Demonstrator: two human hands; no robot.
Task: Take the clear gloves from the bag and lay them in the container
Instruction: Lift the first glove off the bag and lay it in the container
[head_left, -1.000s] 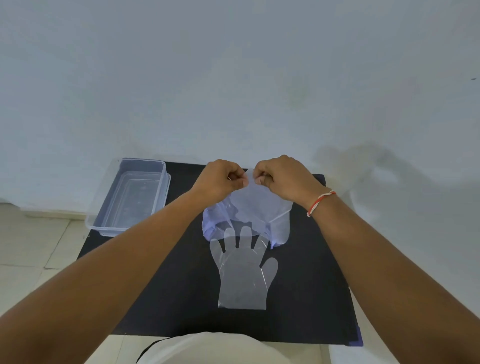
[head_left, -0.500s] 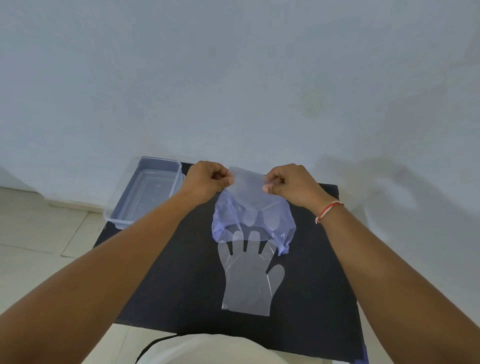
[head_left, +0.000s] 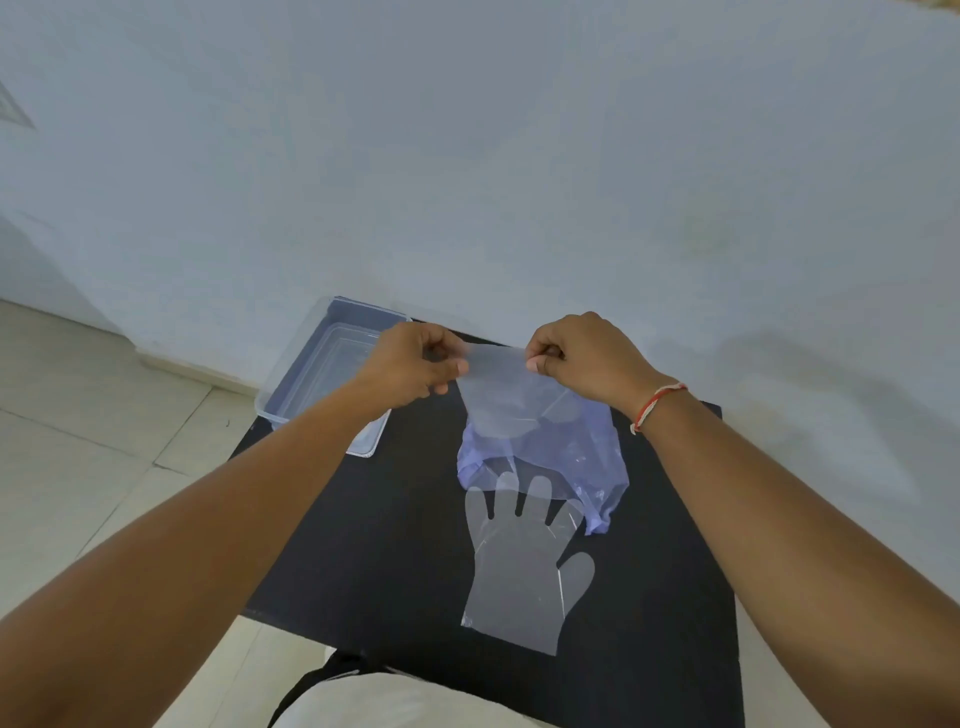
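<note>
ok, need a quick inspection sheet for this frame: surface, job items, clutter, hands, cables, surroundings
Surface: black mat on a small table, set against the wall.
Job's things: purple-tinted bag lying mid-mat; one clear glove flat on the mat, fingers pointing to the bag; a second clear glove lifted above the bag; clear container at the mat's far left corner, no glove seen in it.
Clutter: nothing seen.
Hands: left hand and right hand each pinch a top corner of the lifted glove; red and white thread band on the right wrist.
Cables: nothing seen.
Surroundings: plain pale wall; tiled floor to the left.
</note>
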